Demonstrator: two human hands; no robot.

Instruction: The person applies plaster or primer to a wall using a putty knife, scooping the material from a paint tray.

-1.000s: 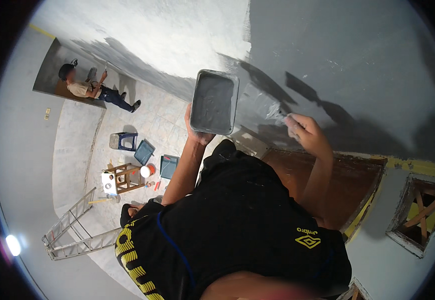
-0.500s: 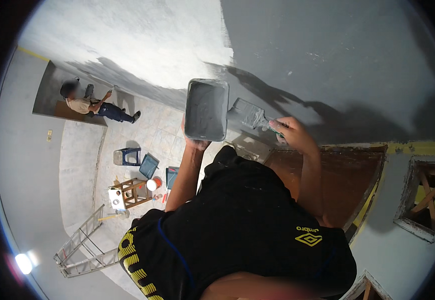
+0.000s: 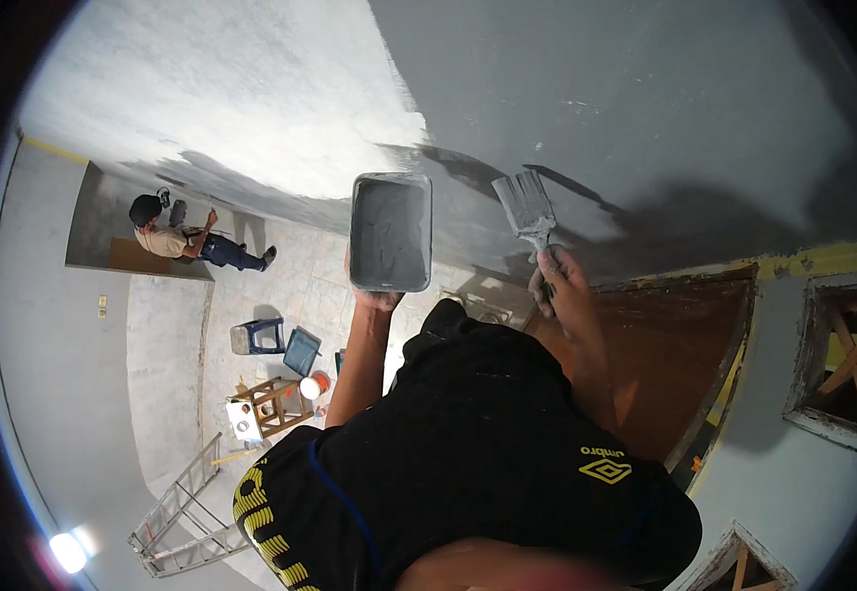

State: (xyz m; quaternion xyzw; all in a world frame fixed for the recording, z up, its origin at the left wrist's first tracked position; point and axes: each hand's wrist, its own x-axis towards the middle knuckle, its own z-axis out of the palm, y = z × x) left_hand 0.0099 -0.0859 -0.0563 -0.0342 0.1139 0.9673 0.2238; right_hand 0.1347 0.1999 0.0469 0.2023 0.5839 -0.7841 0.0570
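My left hand (image 3: pixel 377 299) grips a dark rectangular paint tray (image 3: pixel 392 233) from its near end and underside. Grey paint coats the inside of the tray. To the right, my right hand (image 3: pixel 560 282) is closed round the handle of a wide flat paintbrush (image 3: pixel 527 209). Its bristles are thick with grey paint and point up toward the wall (image 3: pixel 586 108), apart from the tray. The wall is grey on the right and whitish on the left, with a ragged border between the two.
At the left a co-worker (image 3: pixel 197 241) stands by the same wall. Below lie a blue stool (image 3: pixel 257 337), a blue tray (image 3: pixel 301 352), a white and orange bucket (image 3: pixel 314 385), a wooden stool (image 3: pixel 276 406) and a metal ladder (image 3: pixel 187 517). A brown door panel (image 3: pixel 665 345) is at the right.
My right hand has turned the paintbrush from pointing left toward the tray to pointing up at the wall. The tray has shifted slightly left and down in view.
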